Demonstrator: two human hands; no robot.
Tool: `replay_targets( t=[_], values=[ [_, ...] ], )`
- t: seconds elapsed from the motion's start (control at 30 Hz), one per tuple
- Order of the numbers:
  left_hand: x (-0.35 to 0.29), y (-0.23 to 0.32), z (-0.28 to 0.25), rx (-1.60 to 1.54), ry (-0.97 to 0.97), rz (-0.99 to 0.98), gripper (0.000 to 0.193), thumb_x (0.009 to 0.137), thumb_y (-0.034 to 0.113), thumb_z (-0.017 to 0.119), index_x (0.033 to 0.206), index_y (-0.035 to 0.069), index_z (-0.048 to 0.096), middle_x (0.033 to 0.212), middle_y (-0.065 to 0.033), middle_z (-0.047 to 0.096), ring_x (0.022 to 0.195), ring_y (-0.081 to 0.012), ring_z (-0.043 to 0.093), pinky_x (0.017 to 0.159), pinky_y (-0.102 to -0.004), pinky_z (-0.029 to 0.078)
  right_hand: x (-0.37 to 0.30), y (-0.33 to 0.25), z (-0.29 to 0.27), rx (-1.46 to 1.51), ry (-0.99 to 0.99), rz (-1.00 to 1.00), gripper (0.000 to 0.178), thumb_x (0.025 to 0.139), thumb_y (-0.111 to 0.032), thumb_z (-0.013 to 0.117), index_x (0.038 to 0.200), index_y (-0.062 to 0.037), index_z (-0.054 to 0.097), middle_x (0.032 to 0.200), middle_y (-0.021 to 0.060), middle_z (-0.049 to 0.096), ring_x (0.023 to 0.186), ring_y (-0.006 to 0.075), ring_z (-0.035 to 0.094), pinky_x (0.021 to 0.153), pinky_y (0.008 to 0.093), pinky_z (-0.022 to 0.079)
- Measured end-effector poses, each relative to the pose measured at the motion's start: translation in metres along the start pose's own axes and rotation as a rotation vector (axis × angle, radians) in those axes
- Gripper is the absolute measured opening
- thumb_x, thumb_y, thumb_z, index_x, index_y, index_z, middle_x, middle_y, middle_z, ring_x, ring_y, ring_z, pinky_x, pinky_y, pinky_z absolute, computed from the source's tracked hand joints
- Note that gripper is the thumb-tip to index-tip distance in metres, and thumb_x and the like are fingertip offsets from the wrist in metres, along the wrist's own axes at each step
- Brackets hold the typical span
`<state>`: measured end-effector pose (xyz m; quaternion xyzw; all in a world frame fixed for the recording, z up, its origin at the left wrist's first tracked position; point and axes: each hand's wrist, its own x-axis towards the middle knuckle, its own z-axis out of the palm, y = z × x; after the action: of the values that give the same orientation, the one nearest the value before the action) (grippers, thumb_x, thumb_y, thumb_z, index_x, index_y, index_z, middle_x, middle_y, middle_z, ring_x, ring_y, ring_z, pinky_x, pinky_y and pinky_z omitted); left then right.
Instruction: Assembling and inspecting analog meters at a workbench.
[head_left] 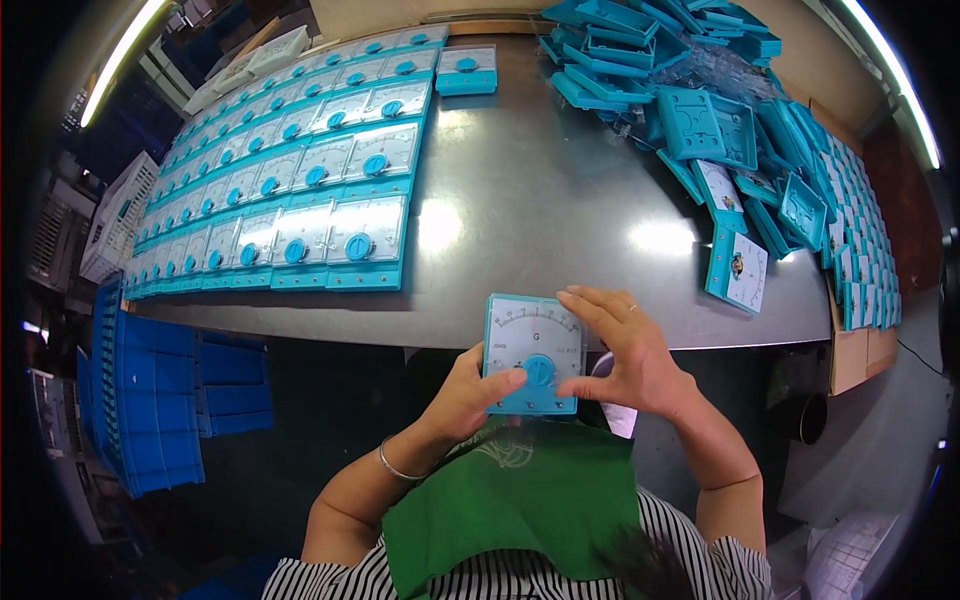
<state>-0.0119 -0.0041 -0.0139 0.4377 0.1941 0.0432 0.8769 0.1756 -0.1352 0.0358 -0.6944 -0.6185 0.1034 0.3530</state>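
Observation:
A square galvanometer (515, 345) with a teal case, a white dial face and a round teal knob is held up at the table's near edge, its face toward me. My left hand (465, 393) grips its lower left side, thumb lying on the front beside the knob. My right hand (635, 355) spans its right side, fingertips at the upper right corner and thumb at the lower right edge. The fingers behind the case are hidden. Two meter pieces with white dials and exposed inner parts, the nearer one (747, 275) tilted, lie to the right.
Rows of similar meters (340, 235) cover the table's left side, with a single meter (466, 70) behind them. Teal plastic housings (690, 125) are heaped at the far right, near stacked dial units (865, 235). Blue crates (150, 390) stand below left of the metal table (500, 200).

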Motion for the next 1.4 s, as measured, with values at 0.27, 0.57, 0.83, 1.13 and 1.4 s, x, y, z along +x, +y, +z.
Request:
replay_targets(
  t=[0.27, 0.57, 0.83, 1.13, 1.4],
  values=[
    [0.001, 0.005, -0.003, -0.091, -0.019, 0.039, 0.059, 0.082, 0.031, 0.068, 0.125, -0.002, 0.044, 0.106, -0.0134, 0.061, 0.082, -0.0185, 0.064, 0.054, -0.0268, 0.053, -0.037, 0.027, 0.006, 0.591, -0.068, 0.566, 0.021, 0.084, -0.007, 0.064, 0.104, 0.0006, 0.063, 0.084, 0.0077, 0.065, 0.072, 0.0132, 0.059, 0.063, 0.0284, 0.050],
    [-0.001, 0.009, 0.013, -0.099, 0.004, -0.030, 0.058, 0.080, 0.034, 0.068, 0.119, -0.003, 0.047, 0.100, -0.0120, 0.061, 0.074, -0.0166, 0.062, 0.053, -0.0260, 0.052, -0.036, 0.017, 0.065, 0.959, -0.049, 0.367, 0.017, 0.079, -0.002, 0.068, 0.096, -0.0001, 0.067, 0.093, 0.0080, 0.070, 0.085, 0.0101, 0.063, 0.077, 0.0271, 0.051],
    [-0.004, 0.002, 0.018, -0.094, -0.006, -0.045, 0.057, 0.080, 0.032, 0.069, 0.119, -0.004, 0.046, 0.100, -0.0125, 0.060, 0.076, -0.0176, 0.063, 0.053, -0.0277, 0.054, -0.045, 0.013, 0.066, 0.860, 0.057, 0.274, 0.015, 0.078, -0.003, 0.069, 0.093, -0.0021, 0.068, 0.090, 0.0058, 0.071, 0.083, 0.0101, 0.063, 0.075, 0.0278, 0.051],
    [-0.008, 0.000, 0.022, -0.081, -0.007, -0.038, 0.058, 0.081, 0.032, 0.068, 0.121, -0.003, 0.045, 0.103, -0.0125, 0.060, 0.079, -0.0179, 0.063, 0.054, -0.0280, 0.054, -0.052, 0.009, 0.068, 0.910, 0.087, 0.277, 0.015, 0.077, -0.004, 0.071, 0.092, -0.0025, 0.068, 0.087, 0.0067, 0.070, 0.080, 0.0098, 0.063, 0.071, 0.0264, 0.051],
    [-0.011, -0.002, 0.021, -0.074, -0.008, -0.032, 0.058, 0.081, 0.032, 0.067, 0.121, -0.003, 0.044, 0.103, -0.0130, 0.059, 0.079, -0.0182, 0.063, 0.054, -0.0280, 0.054, -0.054, 0.007, 0.073, 0.871, 0.106, 0.257, 0.015, 0.076, -0.003, 0.071, 0.090, -0.0027, 0.068, 0.086, 0.0063, 0.070, 0.080, 0.0102, 0.063, 0.071, 0.0267, 0.051]
  ],
)
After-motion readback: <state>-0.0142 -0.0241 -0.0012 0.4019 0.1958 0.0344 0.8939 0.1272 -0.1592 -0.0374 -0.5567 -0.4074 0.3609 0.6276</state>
